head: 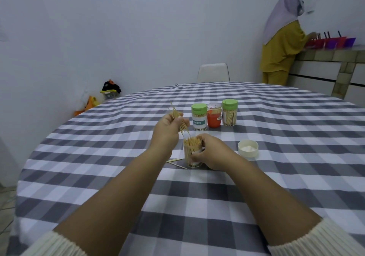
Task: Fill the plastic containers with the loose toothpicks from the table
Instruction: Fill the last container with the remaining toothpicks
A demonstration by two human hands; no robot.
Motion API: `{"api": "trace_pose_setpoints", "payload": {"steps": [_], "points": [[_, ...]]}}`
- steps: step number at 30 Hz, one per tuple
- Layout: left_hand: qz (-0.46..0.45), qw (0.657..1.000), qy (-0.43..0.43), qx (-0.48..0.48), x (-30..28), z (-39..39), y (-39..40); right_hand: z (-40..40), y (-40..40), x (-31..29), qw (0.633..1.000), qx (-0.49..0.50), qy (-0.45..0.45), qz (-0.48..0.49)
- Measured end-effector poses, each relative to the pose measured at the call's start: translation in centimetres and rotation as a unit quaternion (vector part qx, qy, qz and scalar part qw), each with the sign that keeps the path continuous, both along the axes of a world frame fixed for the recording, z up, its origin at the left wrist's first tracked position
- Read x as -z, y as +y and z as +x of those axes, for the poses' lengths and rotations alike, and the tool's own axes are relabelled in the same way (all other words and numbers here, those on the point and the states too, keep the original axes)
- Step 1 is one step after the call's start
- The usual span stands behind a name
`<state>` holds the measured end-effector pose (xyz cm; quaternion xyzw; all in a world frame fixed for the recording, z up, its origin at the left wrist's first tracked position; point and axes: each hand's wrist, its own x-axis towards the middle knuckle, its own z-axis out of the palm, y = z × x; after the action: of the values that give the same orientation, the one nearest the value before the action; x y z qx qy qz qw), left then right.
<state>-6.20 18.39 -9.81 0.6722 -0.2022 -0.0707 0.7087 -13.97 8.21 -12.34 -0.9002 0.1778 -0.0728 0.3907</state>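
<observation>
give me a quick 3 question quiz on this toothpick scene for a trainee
1. True or false: the left hand holds a bunch of toothpicks above the open container.
2. Which hand steadies the open container? A) left B) right C) neither
3. Fill in: the two closed containers with toothpicks inside have ____ lids.

Key
1. True.
2. B: the right hand wraps round it.
3. Green: one lidded container left of the orange container, the other right of it. The white lid lies on the tablecloth.

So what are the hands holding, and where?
Left hand pinches a toothpick bundle around its middle. Right hand grips the open container by its side.
</observation>
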Motion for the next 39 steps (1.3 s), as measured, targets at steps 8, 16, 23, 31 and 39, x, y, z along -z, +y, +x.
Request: {"api": "trace_pose_setpoints", "payload": {"steps": [8,16,23,31,39], "points": [[0.125,0.991,-0.043,0.003,1.9,-0.7,0.0,0.0,0.0,-0.1,1.0,-0.005,-0.005,-0.012],[0.224,0.974,-0.046,-0.005,1.9,-1.2,0.1,0.0,0.1,-0.1,1.0,-0.005,0.002,-0.009],[0.205,0.977,-0.003,0.051,1.0,-1.1,1.1,-0.2,0.0,-0.3,1.0,-0.014,0.005,-0.017],[0.305,0.952,-0.02,0.023,0.9,1.2,3.6,-0.3,-0.1,-0.1,1.0,-0.009,-0.001,-0.005],[0.595,0.787,-0.155,0.057,1.6,3.3,6.1,-0.2,0.0,-0.3,1.0,-0.012,0.005,-0.004]]}}
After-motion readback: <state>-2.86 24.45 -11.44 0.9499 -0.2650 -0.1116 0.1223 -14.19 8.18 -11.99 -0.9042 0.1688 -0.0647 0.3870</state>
